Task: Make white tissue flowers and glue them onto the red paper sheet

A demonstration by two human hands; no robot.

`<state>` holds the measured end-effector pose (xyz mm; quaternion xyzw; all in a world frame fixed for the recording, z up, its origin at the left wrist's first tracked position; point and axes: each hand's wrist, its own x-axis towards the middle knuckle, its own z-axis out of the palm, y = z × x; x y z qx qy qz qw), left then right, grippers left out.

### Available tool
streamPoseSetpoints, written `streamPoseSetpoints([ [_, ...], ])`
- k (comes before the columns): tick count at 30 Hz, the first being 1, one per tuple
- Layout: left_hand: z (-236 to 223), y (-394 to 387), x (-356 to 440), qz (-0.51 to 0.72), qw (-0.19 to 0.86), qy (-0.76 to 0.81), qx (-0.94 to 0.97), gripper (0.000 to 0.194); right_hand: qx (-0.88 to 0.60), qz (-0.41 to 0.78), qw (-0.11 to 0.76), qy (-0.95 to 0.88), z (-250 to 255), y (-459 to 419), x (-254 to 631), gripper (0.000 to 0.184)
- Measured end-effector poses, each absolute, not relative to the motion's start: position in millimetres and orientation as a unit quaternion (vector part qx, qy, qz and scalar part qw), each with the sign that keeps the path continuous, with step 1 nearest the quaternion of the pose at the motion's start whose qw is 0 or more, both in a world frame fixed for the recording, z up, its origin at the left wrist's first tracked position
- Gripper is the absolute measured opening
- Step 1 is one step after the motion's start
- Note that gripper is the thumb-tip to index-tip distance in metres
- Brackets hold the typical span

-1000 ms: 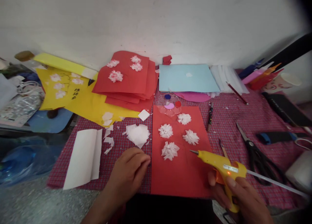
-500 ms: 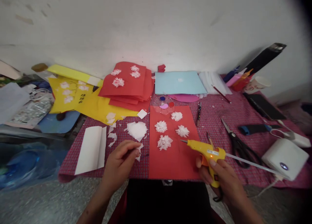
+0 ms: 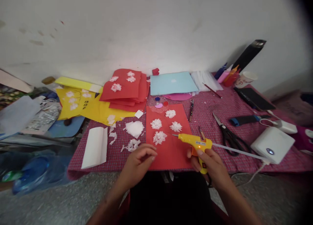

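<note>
Gluing seems to be the step, the right hand (image 3: 210,164) clasping a glue gun (image 3: 195,140) above the red sheet (image 3: 168,154) at the desk's (image 3: 207,109) front edge, the left hand's (image 3: 140,163) grip unclear, and steady aim apparently needed next.

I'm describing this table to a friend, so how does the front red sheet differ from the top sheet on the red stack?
The front sheet carries plain white flowers; the top sheet has pink-tinged flowers.
The front sheet lies flat on the checked cloth; the top sheet is curved, on other red sheets.
Both are red and bear four ruffled flowers.
</note>
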<state>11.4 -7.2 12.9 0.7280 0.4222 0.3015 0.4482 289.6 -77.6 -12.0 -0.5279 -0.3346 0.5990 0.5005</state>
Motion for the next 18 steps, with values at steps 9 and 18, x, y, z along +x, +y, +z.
streamPoseSetpoints([
  [9,4,-16,58,0.158,0.206,0.373,0.891,0.020,-0.484,0.599,0.536,-0.346,-13,-78,291,0.036],
  [18,3,-12,54,0.171,0.207,0.412,0.871,0.020,-0.488,0.613,0.520,-0.341,-10,-77,292,0.040],
])
